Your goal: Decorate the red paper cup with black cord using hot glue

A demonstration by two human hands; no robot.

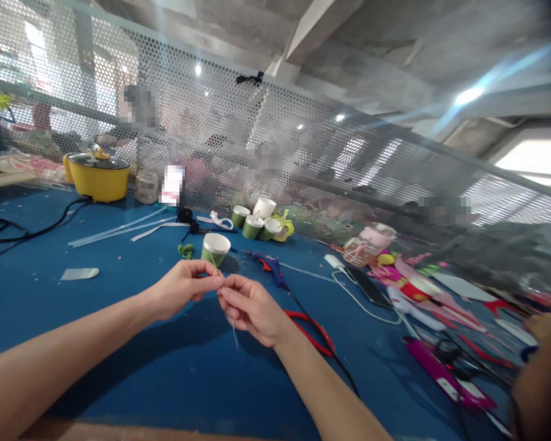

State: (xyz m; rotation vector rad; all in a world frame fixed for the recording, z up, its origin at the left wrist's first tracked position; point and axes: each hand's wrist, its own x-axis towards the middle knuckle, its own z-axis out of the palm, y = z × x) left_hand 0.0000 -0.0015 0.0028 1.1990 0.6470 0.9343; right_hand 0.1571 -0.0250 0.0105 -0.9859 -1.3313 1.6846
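Left hand [183,286] and right hand [250,309] pinching thin wire [234,334] between fingers, tail dangling below (light, bendy, slippery; gripping near fingertips).

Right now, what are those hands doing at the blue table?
A person's left hand and right hand meet above the blue table, pinching something small and thin between the fingertips; what it is can't be made out. A green paper cup sits just behind them, with a blue glue gun and red-handled scissors to the right. More cups and a yellow pot stand farther back.
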